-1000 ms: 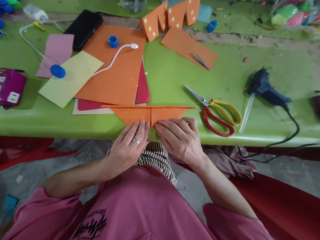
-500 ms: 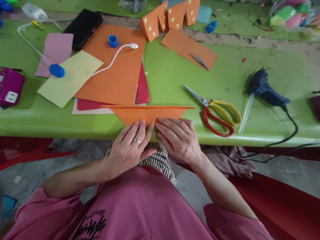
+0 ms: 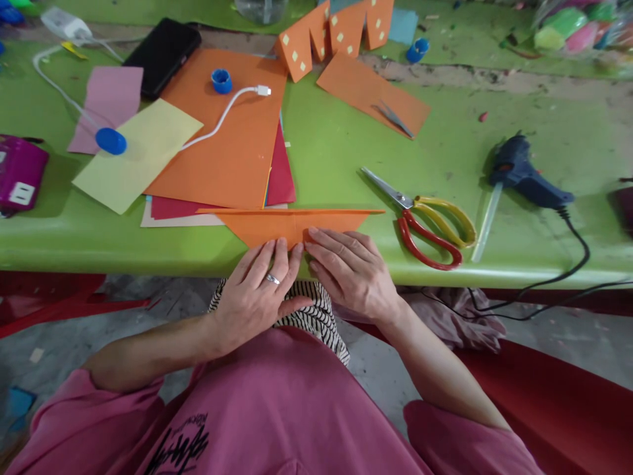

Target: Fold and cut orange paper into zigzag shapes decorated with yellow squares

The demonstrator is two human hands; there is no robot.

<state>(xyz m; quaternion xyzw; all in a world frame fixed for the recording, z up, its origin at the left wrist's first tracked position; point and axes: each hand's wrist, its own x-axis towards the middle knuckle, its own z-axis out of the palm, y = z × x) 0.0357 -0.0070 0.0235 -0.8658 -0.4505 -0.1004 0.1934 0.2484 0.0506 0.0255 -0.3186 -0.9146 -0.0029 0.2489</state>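
Observation:
A folded piece of orange paper (image 3: 291, 225) lies at the table's front edge, with a raised folded strip along its far side and slanted ends. My left hand (image 3: 257, 290) lies on its near left part, fingers stretched out and pressing down; a ring shows on one finger. On the near right part rests my right hand (image 3: 351, 270), its fingers extended flat and the fingertips close to those of my left. Both hands cover the paper's near edge. Right of my right hand are scissors (image 3: 408, 204) with one red and one yellow handle, blades apart.
Behind the folded paper sits a stack of orange sheets (image 3: 232, 165) with a white cable (image 3: 227, 115) across it. A black phone (image 3: 163, 56), a yellow paper (image 3: 143, 155) and a purple object (image 3: 22, 173) are leftward. A glue gun (image 3: 529, 175) stands at the right, its cord trailing over the edge.
The fingers of my right hand have shifted slightly left along the orange paper, covering more of its centre crease. My left hand stays almost where it was.

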